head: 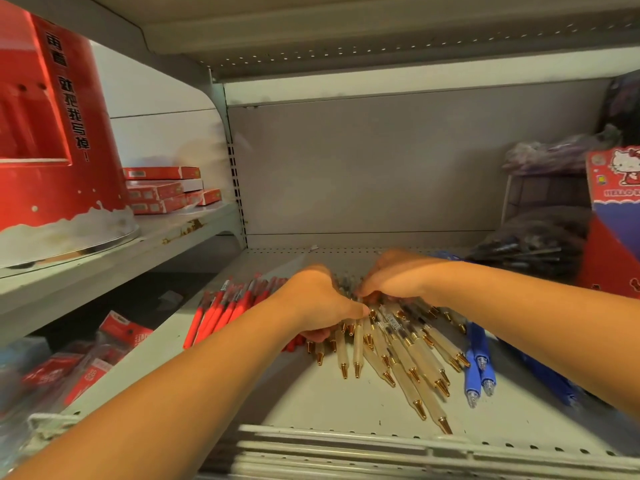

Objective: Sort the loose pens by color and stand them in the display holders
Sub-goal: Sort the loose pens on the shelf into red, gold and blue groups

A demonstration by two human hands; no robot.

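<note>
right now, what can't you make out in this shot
- Head view: what the left hand and right hand hold; their backs hide the grip.
- Head view: upper ends of the cream pens, under both hands.
- Head view: dark bundle at right, blurred.
- Head view: Hello Kitty box, cut by the right edge.

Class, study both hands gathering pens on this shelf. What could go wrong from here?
1. The gold-tipped pens fan out toward the shelf's front edge; gathering with the left hand and right hand might push some off.
2. The red pens and blue pens lie beside that pile, so colours may get mixed into the bundle.
</note>
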